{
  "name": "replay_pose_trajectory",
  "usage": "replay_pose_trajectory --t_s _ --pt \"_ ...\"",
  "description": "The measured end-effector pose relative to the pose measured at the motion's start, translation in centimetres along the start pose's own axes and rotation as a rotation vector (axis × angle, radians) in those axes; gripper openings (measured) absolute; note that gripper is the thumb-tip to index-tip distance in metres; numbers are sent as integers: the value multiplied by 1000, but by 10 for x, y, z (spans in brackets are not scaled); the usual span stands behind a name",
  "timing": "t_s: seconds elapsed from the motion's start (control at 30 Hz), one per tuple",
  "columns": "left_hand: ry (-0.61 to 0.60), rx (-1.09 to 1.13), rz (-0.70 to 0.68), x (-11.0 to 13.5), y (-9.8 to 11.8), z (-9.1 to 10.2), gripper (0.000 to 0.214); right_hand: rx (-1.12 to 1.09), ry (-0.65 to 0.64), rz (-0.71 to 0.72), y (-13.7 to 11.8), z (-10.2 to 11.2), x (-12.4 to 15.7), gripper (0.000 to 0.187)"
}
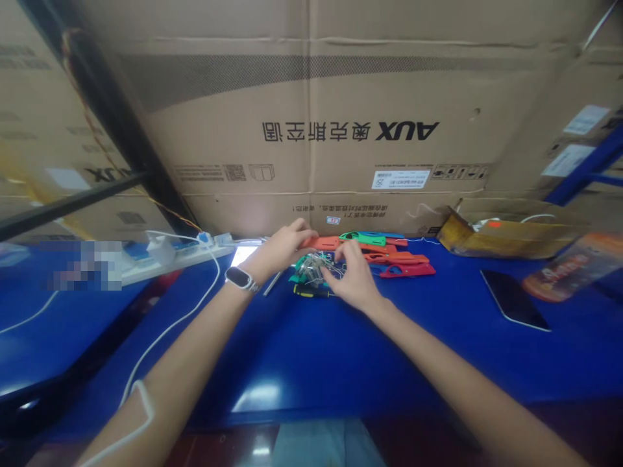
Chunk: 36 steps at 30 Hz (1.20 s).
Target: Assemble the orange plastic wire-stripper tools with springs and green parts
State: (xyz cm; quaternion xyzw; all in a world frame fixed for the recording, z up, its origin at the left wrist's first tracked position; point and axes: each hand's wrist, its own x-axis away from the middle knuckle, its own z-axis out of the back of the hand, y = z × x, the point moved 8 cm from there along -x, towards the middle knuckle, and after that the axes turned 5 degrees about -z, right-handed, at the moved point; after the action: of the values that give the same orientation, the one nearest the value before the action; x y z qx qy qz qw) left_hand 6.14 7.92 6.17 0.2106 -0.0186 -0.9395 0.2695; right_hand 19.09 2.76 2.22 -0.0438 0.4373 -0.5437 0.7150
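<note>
My left hand (287,243), with a smartwatch (239,277) on its wrist, has its bent fingers closed on the near end of an orange plastic piece (325,243). My right hand (357,277) hovers low over a heap of small metal wire parts (314,269), thumb and forefinger apart. Some green plastic (296,275) shows under the heap. Long flat pieces lie to the right: a green one (363,239), several orange ones and a red one (409,270). Just in front of the heap is a black and yellow screwdriver (311,291).
A large cardboard box (311,97) walls off the back of the blue table (292,363). On the right are a phone (514,299), a bottle (574,267) and an open carton (516,227). A power strip (170,259) and a white cable (180,321) run along the left.
</note>
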Motion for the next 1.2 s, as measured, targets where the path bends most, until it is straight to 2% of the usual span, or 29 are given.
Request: replay_pose_trajectory --t_s 0.03,0.1,0.17,0.23,0.4,0.53,0.63,0.77,0.97,1.07,1.2 --pt "-29 -28 -17 -7 -1 -5 24 34 47 8 3 9 -7 30" --pt "-79 -70 -55 -21 -3 -14 25 166 0 97 5 15 -24 48" --pt "-107 -78 -80 -35 -6 -21 28 312 -148 148 13 8 -42 40" --pt "-108 -52 -100 -48 -13 -28 30 396 -267 118 28 1 -60 30" --pt "-42 -14 -97 -69 -48 -45 25 515 -317 126 54 -16 -97 26" --pt "-11 -135 -76 -66 -73 -57 26 556 -353 108 70 -35 -111 24" --pt "1 -183 -94 -58 -79 -64 23 553 -362 120 77 -45 -110 26" --pt "6 -120 -86 -49 -82 -74 23 582 -348 143 84 -52 -100 28" --pt "15 42 -57 -44 -87 -84 26 509 -320 41 90 -48 -87 31" --pt "66 77 -26 -39 -87 -72 29 482 -278 36 84 -41 -78 28" --pt "205 76 41 -18 -75 -38 28 520 -284 86 72 -37 -64 23"
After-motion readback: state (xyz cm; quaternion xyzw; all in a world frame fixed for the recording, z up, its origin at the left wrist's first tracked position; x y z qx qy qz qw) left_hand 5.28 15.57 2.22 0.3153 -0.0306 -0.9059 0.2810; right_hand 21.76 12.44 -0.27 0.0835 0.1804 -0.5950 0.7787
